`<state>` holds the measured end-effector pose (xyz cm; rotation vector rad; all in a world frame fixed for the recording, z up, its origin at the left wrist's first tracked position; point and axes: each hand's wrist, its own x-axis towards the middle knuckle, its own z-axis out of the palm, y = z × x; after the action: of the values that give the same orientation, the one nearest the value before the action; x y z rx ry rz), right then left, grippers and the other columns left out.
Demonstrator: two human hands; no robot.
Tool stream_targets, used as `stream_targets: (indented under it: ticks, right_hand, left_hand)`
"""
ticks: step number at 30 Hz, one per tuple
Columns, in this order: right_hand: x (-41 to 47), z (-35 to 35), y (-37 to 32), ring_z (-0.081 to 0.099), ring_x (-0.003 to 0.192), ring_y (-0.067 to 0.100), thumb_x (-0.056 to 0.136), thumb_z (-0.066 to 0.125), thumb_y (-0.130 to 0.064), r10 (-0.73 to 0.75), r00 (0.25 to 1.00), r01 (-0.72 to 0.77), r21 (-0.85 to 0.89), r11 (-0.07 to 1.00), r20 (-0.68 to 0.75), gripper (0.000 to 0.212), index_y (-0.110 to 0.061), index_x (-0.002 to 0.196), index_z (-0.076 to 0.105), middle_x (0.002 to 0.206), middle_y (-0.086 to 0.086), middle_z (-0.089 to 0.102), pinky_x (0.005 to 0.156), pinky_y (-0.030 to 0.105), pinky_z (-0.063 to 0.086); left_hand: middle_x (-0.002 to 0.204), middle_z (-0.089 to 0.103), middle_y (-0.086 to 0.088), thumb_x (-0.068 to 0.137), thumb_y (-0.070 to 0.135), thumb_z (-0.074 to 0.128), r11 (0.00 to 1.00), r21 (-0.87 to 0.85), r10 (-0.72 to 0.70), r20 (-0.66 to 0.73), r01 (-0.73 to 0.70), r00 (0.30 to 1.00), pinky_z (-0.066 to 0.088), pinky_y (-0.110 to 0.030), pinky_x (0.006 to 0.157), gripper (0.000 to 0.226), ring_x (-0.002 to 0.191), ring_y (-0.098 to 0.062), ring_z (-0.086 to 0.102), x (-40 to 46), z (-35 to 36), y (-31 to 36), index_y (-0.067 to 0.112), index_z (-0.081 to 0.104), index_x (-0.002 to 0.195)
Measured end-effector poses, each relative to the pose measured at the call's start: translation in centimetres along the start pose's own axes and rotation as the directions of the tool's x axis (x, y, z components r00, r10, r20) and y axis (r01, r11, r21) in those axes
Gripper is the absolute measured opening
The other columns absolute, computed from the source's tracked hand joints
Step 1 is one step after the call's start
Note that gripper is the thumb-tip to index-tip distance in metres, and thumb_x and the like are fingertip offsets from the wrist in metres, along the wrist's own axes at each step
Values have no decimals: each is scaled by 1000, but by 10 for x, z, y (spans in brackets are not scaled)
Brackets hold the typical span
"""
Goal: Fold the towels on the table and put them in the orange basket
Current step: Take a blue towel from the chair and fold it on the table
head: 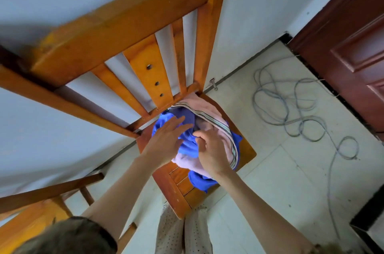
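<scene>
Towels heaped on the seat of a wooden chair (128,25): a pink towel (209,110) with a striped border draped over crumpled blue towels (188,145). Left hand (166,139) reaches onto the pile, fingers straight and spread, resting on blue cloth, gripping nothing. Right hand (212,151) sits beside it over the pile's middle, fingers curled down at the blue and pink cloth; cannot tell whether it pinches any. Grey cable (291,108) coiled on the tiled floor beyond the chair, near a dark door (353,45).
</scene>
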<state>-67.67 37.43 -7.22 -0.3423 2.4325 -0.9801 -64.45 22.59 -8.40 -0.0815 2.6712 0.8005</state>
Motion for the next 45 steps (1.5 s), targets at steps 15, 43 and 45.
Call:
stream_targets:
  ticks: [15,43,45]
  right_hand:
    - [-43,-113,-177,46,86,11,92,44,2,-452,877,450,-50,891,-164,19,2,97,62,92,-1,48,75,11,30]
    - [-334,18,-378,50,82,17,91,43,-5,-895,413,904,42,425,167,20,-9,92,62,96,1,50,72,23,37]
    - [-371,47,-392,51,86,18,91,44,-7,-908,358,917,99,386,219,18,-10,92,62,92,0,54,75,23,38]
  left_hand:
    - [88,66,-3,91,15,57,941,-337,-93,-347,-32,933,38,-16,70,12,83,-15,56,-105,-186,64,9,67,88]
    - [92,60,15,92,7,51,720,-519,-661,-715,461,228,38,-10,78,21,85,0,54,-626,-170,154,21,66,98]
    - [90,60,14,91,8,53,642,-573,-723,-674,509,153,40,-16,79,21,85,-2,54,-672,-146,149,22,66,98]
